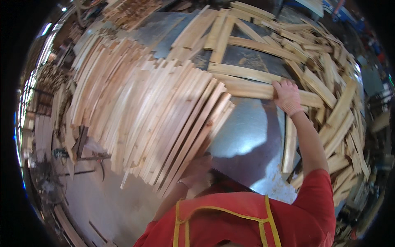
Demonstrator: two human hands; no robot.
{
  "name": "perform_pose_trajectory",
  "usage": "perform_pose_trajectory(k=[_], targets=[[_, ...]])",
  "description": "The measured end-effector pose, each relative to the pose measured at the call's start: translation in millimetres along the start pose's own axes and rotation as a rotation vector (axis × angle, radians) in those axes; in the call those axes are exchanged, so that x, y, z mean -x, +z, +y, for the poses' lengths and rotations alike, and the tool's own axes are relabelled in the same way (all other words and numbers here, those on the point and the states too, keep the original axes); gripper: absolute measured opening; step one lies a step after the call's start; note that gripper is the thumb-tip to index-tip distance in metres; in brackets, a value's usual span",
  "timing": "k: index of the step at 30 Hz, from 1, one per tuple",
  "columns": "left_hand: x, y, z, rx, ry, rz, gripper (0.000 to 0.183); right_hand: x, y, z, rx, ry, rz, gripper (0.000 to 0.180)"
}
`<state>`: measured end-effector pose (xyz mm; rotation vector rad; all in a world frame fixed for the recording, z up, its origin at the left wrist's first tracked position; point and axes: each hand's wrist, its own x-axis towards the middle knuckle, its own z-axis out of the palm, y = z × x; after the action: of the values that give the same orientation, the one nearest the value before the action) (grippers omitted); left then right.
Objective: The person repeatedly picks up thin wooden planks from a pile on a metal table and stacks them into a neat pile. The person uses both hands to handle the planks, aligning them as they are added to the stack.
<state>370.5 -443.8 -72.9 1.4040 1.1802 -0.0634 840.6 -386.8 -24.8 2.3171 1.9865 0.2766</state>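
My right hand (287, 95), in a knit glove, rests with its fingers over the end of a wooden board (247, 86) that lies across the metal table (243, 123). Another board (247, 72) lies just above it, near my fingertips. My left hand (198, 171), gloved and blurred, is low by the near end of a wide row of wooden strips (160, 108) lying side by side; whether its fingers grip a strip cannot be made out. The nearest strips of the row lean at a slant beside it.
A large jumbled heap of wooden boards (339, 117) covers the right side. More boards (220, 34) lie crossed at the far side of the table. A further stack of wood (129, 12) stands at the upper left. A metal stand (92, 158) is at the lower left.
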Motion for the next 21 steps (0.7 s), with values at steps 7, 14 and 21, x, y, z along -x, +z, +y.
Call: perform_pose_trajectory(k=[7, 14, 21], targets=[[-9, -1, -18, 0.263, 0.156, 0.051, 0.05, -31, -54, 17, -0.838, 0.588, 0.406, 0.05], [-24, 2, -64, 0.395, 0.228, 0.018, 0.071, 118, -16, -155, -1.64, 0.813, -0.06, 0.046], [-9, 23, -28, -0.756, 0.078, 0.155, 0.07, 229, -20, -252, -1.28, 0.276, -0.483, 0.084]])
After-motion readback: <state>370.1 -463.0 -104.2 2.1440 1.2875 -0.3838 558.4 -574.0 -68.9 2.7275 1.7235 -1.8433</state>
